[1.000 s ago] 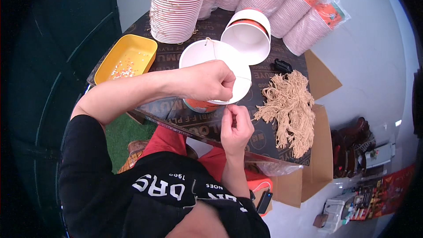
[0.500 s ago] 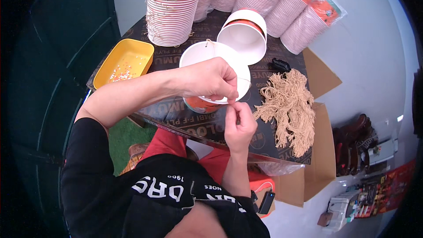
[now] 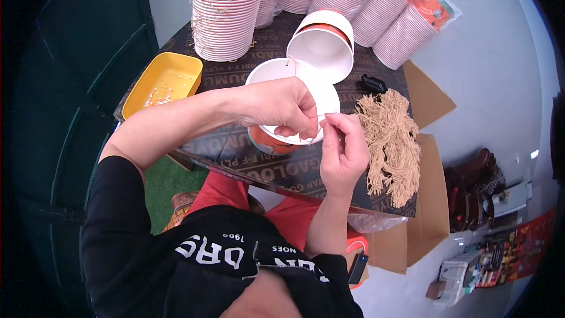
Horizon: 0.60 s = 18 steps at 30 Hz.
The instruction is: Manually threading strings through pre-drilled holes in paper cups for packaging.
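Observation:
An orange paper bucket [image 3: 272,143] with a white inside stands near the front of the table, its mouth tilted toward me. A short piece of string [image 3: 292,59] is fixed through a hole at its far rim. My left hand [image 3: 287,109] reaches across the mouth, fingers curled and closed over the near right rim, with string at the fingertips. My right hand [image 3: 345,156] is just to the right, thumb and forefinger pinched together on the string by the rim. How the string runs between the fingers is partly hidden.
Behind lie more paper buckets [image 3: 321,53] on their side. A tall bucket stack [image 3: 226,26] and several wrapped stacks [image 3: 406,35] line the back. A yellow tray [image 3: 197,76] with small beads stands left; a tan string bundle [image 3: 391,153] and a black object [image 3: 373,84] lie right.
My right hand has moved up and to the right, away from the left fingertips, along the rim. The bucket has shifted slightly right. My left hand stays nearly in place.

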### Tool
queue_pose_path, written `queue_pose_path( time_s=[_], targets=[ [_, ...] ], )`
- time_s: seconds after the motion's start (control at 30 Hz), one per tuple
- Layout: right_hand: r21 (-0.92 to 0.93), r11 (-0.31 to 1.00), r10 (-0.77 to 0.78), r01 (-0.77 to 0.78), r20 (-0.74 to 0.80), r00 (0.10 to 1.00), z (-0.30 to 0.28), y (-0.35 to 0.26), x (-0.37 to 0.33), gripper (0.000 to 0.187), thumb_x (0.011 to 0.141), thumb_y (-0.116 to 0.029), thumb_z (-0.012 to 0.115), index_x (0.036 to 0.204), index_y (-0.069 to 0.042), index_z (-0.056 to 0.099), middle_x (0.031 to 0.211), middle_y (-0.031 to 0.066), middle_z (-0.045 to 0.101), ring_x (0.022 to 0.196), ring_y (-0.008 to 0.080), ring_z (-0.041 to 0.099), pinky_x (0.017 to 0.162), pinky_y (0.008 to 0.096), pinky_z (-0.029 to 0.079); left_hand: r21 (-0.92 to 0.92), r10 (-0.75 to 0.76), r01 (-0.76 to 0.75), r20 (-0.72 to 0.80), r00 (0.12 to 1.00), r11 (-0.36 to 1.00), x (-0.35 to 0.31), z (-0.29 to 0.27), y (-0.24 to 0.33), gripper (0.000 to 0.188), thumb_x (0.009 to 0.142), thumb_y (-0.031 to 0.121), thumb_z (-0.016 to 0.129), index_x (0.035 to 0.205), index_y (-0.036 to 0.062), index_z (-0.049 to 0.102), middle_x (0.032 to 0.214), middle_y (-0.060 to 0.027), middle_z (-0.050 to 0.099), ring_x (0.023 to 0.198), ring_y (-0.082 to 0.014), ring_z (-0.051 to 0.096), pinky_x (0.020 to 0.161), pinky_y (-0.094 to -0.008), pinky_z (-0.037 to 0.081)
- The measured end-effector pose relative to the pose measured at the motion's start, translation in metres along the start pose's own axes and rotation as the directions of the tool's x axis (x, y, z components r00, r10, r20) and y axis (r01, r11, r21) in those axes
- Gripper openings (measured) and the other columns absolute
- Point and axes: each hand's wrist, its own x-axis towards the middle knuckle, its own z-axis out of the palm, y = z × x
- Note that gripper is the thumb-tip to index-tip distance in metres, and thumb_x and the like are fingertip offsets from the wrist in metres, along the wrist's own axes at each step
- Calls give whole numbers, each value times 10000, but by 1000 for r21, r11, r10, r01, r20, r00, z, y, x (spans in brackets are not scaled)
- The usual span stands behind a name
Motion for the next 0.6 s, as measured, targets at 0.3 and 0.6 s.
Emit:
queue_pose_path(
  time_s=[0.3, 0.6],
  targets=[
    [-126, 970, -199, 208, 85, 976, -4, 6, 16, 167, 788, 120, 620, 906, 6, 585, 845, 103, 583, 757, 232, 561, 674, 306, 454, -59, 24, -23, 16, 1000, 998, 5, 1, -4, 47, 775, -21, 695, 798, -33, 657, 681, -34, 625, 549, -67, 532, 494, -209, 404],
    [-249, 956, -109, 157, 197, 974, -18, 3, 6, 201, 676, 51, 669, 862, -9, 622, 922, 121, 587, 837, 298, 546, 733, 394, 444, -65, 41, -40, 13, 999, 997, 6, 0, -5, 73, 767, -37, 677, 800, -33, 612, 710, -58, 630, 567, -87, 549, 501, -215, 419]
  ],
)
